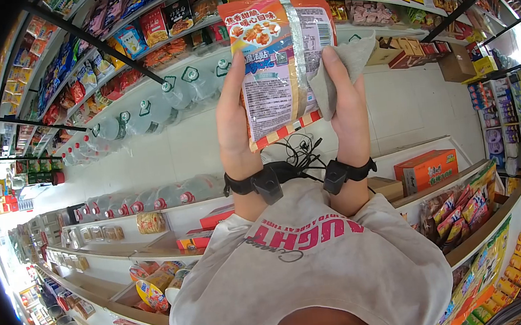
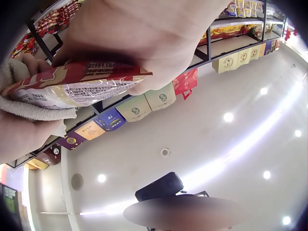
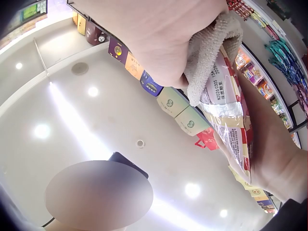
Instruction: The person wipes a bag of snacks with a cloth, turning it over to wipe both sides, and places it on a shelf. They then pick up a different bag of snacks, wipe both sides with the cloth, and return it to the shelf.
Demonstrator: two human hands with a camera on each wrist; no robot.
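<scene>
A snack bag [image 1: 274, 94] in orange and red, its printed back turned toward me, is held upright before the chest in the head view. My left hand [image 1: 234, 121] grips its left edge, thumb on the back panel. On the opposite edge, my right hand [image 1: 348, 106] pinches the bag with a grey cloth [image 1: 356, 57] tucked under the thumb. The cloth [image 3: 211, 50] bunches between that hand and the bag in the right wrist view. The bag's lower end [image 2: 91, 84] shows edge-on in the left wrist view, with fingers mostly hidden behind it.
Shelves of bagged snacks [image 1: 178, 15] rise ahead, with large water bottles [image 1: 156, 110] along their foot. Nearer the body, a low shelf holds an orange carton [image 1: 426, 170] and more bottles [image 1: 197, 189]. Black cables [image 1: 301, 152] hang between the wrists.
</scene>
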